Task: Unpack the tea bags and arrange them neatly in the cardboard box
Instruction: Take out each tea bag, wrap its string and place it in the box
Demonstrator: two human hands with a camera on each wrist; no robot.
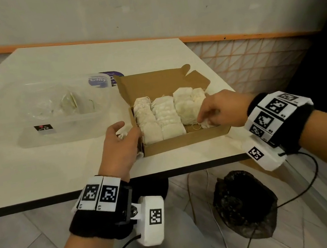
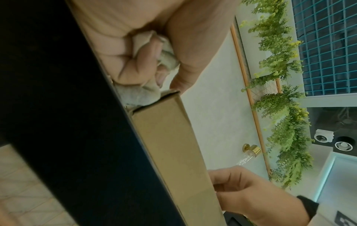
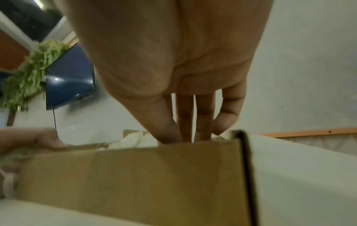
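Note:
An open brown cardboard box [image 1: 185, 139] sits near the table's front edge, its lid flap standing at the back. Rows of pale tea bags [image 1: 165, 114] fill its left and middle parts. My left hand [image 1: 121, 141] rests at the box's left front corner with its fingers curled round a crumpled tea bag [image 2: 166, 50]. My right hand [image 1: 215, 111] reaches into the box's front right corner and pinches a single tea bag [image 1: 207, 124] there. In the right wrist view the fingers [image 3: 185, 119] dip behind the box wall [image 3: 135, 168], so the bag is hidden.
A clear plastic container [image 1: 47, 113] with crumpled wrappers stands to the left of the box. A purple lid [image 1: 106, 79] lies behind it. The table edge [image 1: 41, 202] runs just below my wrists. A black bag [image 1: 244, 203] lies on the floor.

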